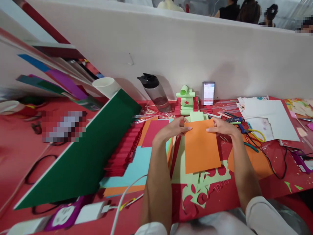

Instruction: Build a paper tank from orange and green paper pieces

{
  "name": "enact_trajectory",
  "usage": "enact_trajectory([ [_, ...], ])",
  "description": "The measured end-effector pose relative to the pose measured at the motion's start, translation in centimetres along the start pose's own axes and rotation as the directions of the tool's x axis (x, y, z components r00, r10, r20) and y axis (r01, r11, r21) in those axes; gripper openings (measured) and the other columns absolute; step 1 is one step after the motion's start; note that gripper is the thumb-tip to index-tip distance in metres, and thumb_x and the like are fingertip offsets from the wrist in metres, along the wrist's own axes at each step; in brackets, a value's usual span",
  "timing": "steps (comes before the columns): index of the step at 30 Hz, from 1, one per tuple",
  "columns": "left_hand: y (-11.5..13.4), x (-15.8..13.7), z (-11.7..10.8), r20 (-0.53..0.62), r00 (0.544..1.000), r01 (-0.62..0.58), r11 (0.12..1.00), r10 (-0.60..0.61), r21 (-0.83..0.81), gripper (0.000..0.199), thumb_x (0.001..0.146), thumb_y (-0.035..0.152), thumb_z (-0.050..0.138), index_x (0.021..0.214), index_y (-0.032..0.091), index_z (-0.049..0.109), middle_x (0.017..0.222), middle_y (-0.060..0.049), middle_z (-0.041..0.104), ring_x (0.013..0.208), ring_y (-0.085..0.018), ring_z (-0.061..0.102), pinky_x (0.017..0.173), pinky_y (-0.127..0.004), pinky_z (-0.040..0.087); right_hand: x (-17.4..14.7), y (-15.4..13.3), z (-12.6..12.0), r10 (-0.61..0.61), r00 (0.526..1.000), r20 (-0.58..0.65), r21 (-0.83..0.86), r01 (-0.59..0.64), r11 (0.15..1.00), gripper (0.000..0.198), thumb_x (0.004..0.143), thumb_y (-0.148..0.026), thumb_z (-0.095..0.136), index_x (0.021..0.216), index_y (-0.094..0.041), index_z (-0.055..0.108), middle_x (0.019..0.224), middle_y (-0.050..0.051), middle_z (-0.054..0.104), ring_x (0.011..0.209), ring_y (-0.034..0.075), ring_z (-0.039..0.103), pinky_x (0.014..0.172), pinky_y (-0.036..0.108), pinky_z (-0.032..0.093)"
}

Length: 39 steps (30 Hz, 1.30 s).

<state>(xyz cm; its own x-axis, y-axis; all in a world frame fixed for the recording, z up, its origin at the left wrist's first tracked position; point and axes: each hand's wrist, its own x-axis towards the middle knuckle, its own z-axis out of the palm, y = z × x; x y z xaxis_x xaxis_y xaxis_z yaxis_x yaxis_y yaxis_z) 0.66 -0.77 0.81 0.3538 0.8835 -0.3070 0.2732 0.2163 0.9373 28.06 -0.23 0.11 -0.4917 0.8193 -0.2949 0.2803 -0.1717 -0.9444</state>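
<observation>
An orange sheet of paper (201, 147) hangs between my two hands, held up by its top corners. My left hand (176, 126) pinches the upper left corner, thumb in front. At the upper right corner my right hand (221, 126) grips it the same way; a light green strip shows beside those fingers. Below the sheet lie light green paper scraps (195, 195) with cut-out holes. Just beyond it stands a light green and red paper model (187, 101) with a red star. The sheet hides part of the table behind it.
A green board (85, 160) leans at left beside red folded paper (126, 148) and blue sheets (137, 160). A bottle (156, 93) and a phone (208, 93) stand by the white partition (171, 49). Pliers (241, 125) and white sheets (270, 117) lie at right.
</observation>
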Motion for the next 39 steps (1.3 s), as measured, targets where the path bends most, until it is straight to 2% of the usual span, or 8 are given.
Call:
enact_trajectory([
  [4, -0.3, -0.2, -0.7, -0.006, 0.996, 0.086, 0.996, -0.086, -0.001, 0.054, 0.062, 0.039, 0.092, 0.096, 0.021, 0.053, 0.065, 0.007, 0.058, 0.061, -0.013, 0.060, 0.060, -0.027, 0.052, -0.2, -0.3, -0.7, 0.110, 0.994, -0.025, -0.133, -0.113, 0.985, 0.030, 0.084, -0.037, 0.080, 0.084, -0.020, 0.056, 0.072, 0.000, 0.073, 0.061, 0.014, 0.069, 0.050, 0.020, 0.052],
  [12, -1.7, -0.4, -2.4, 0.149, 0.968, 0.197, 0.980, -0.200, 0.036, 0.067, 0.059, 0.043, 0.094, 0.108, 0.018, 0.056, 0.072, 0.001, 0.069, 0.066, -0.016, 0.066, 0.068, -0.030, 0.053, -0.4, -0.7, -1.1, 0.195, 0.980, 0.047, -0.227, -0.179, 0.957, 0.027, 0.093, -0.037, 0.072, 0.079, -0.017, 0.062, 0.064, 0.003, 0.071, 0.059, 0.012, 0.068, 0.051, 0.019, 0.049],
  [19, -1.8, -0.4, -2.5, 0.162, 0.977, 0.137, 0.990, -0.142, 0.042, 0.046, 0.066, 0.041, 0.090, 0.088, 0.020, 0.056, 0.070, 0.000, 0.072, 0.064, -0.014, 0.064, 0.062, -0.026, 0.048, -0.9, -0.8, -1.5, 0.174, 0.983, 0.063, -0.208, -0.158, 0.965, 0.030, 0.086, -0.043, 0.077, 0.080, -0.017, 0.064, 0.065, 0.001, 0.070, 0.054, 0.010, 0.060, 0.051, 0.021, 0.045],
  [23, -1.3, -0.8, -2.5, 0.119, 0.990, 0.076, 0.997, -0.076, 0.004, 0.045, 0.068, 0.041, 0.088, 0.084, 0.021, 0.051, 0.064, 0.005, 0.065, 0.061, -0.012, 0.063, 0.057, -0.023, 0.043, -0.9, -0.6, -1.6, 0.101, 0.979, 0.177, -0.174, -0.069, 0.982, 0.035, 0.079, -0.046, 0.081, 0.091, -0.015, 0.069, 0.076, 0.003, 0.072, 0.063, 0.013, 0.062, 0.056, 0.023, 0.045],
  [28, -0.6, -1.6, -2.7, 0.181, 0.979, 0.094, 0.996, -0.093, 0.004, 0.049, 0.070, 0.043, 0.086, 0.094, 0.023, 0.048, 0.071, 0.004, 0.068, 0.071, -0.016, 0.069, 0.067, -0.028, 0.052, -0.7, -0.1, -2.0, 0.020, 0.983, 0.181, -0.205, 0.017, 0.979, 0.040, 0.082, -0.052, 0.077, 0.094, -0.015, 0.070, 0.072, 0.000, 0.067, 0.062, 0.012, 0.055, 0.057, 0.024, 0.038],
  [31, -0.3, -1.8, -2.7, 0.232, 0.969, 0.074, 0.995, -0.088, 0.065, 0.046, 0.073, 0.044, 0.084, 0.096, 0.022, 0.050, 0.072, 0.004, 0.066, 0.068, -0.014, 0.064, 0.065, -0.028, 0.050, -0.7, -0.1, -2.0, 0.006, 0.984, 0.180, -0.248, 0.039, 0.968, 0.037, 0.085, -0.052, 0.073, 0.088, -0.016, 0.066, 0.068, -0.002, 0.063, 0.059, 0.011, 0.050, 0.057, 0.024, 0.034],
  [36, -0.4, -1.5, -2.4, 0.137, 0.989, 0.036, 0.996, -0.048, 0.088, 0.042, 0.073, 0.044, 0.084, 0.089, 0.021, 0.053, 0.066, 0.006, 0.058, 0.062, -0.011, 0.057, 0.059, -0.024, 0.043, -0.8, -0.5, -1.6, 0.094, 0.951, 0.295, -0.248, -0.019, 0.969, 0.034, 0.083, -0.047, 0.076, 0.092, -0.016, 0.065, 0.078, 0.003, 0.072, 0.068, 0.015, 0.064, 0.063, 0.025, 0.044],
  [39, -0.4, -1.2, -2.3, 0.125, 0.989, 0.071, 0.992, -0.084, 0.106, 0.044, 0.069, 0.046, 0.087, 0.087, 0.020, 0.055, 0.067, 0.004, 0.061, 0.062, -0.012, 0.058, 0.058, -0.025, 0.043, -0.7, -0.5, -1.3, 0.096, 0.964, 0.249, -0.236, -0.036, 0.971, 0.036, 0.083, -0.047, 0.077, 0.096, -0.016, 0.065, 0.081, 0.005, 0.075, 0.072, 0.017, 0.068, 0.065, 0.026, 0.046],
])
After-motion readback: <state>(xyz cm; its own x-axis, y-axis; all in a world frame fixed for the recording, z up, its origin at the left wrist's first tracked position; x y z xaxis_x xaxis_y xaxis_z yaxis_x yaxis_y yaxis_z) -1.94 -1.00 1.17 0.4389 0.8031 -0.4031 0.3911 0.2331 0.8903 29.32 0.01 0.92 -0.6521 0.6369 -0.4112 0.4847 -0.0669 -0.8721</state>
